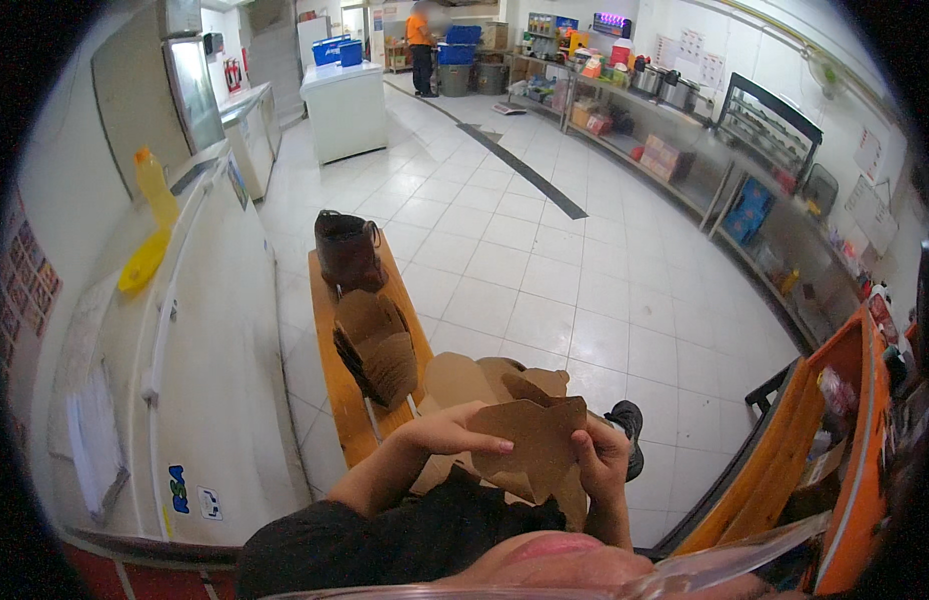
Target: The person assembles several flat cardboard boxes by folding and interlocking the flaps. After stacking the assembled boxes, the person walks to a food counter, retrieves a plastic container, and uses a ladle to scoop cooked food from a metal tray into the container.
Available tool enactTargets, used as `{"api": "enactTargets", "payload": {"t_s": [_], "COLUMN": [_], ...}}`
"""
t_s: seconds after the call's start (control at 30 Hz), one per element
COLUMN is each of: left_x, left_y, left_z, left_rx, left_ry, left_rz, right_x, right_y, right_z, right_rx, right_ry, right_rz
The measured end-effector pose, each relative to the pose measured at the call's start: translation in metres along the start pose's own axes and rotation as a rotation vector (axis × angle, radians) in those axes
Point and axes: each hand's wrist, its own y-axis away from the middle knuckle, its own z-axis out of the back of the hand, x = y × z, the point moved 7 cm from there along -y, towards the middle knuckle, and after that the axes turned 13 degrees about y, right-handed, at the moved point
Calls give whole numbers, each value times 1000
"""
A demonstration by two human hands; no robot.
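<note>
Over my lap I hold a partly folded brown cardboard food box [533, 437], its flaps standing up. My left hand [455, 432] grips it from the left, with the thumb laid across the front panel. On the other side my right hand [603, 458] pinches the right edge, thumb in front; its other fingers are mostly hidden. More flat brown cardboard blanks [455, 380] lie on my lap, behind and below the box. To the left, a stack of cardboard blanks [375, 345] rests on the wooden bench [330, 330].
A dark brown bag [347, 250] sits at the bench's far end. A white chest freezer [225, 370] flanks me on the left, carrying a yellow bottle [155, 185]. Steel shelves [675, 125] line the right wall. Far back stands a person in orange [421, 45].
</note>
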Motion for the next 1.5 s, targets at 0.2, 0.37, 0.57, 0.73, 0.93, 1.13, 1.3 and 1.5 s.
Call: {"api": "enactTargets", "payload": {"t_s": [0.2, 0.37, 0.57, 0.73, 0.93, 1.13, 1.3, 1.5], "left_x": [-2, 19, -2, -2, -4, -20, -30, -63], "left_y": [3, -2, 5, 2, 7, 27, 32, 78], "left_z": [-8, 3, -14, -18, 6, -5, -3, 34], "left_rx": [-155, -284, -311, -200, -176, 226, 233, -582], "left_ry": [40, 216, 278, 347, -16, -193, -403, -406], "left_rz": [81, 72, 173, 11, -347, -415, -435, -555], "right_x": [5, 45, 55, 50, 48, 28, 60, 113], "right_y": [3, -4, -3, -2, 0, -6, -29, -47], "right_z": [0, -7, -4, -8, -23, -35, -54, -124], "right_rx": [-141, -93, -92, -130, 161, 411, 503, 138], "right_ry": [150, 418, 424, 387, 289, -265, 151, 496], "right_rz": [118, 425, 543, 561, 447, 63, 273, 912]}}
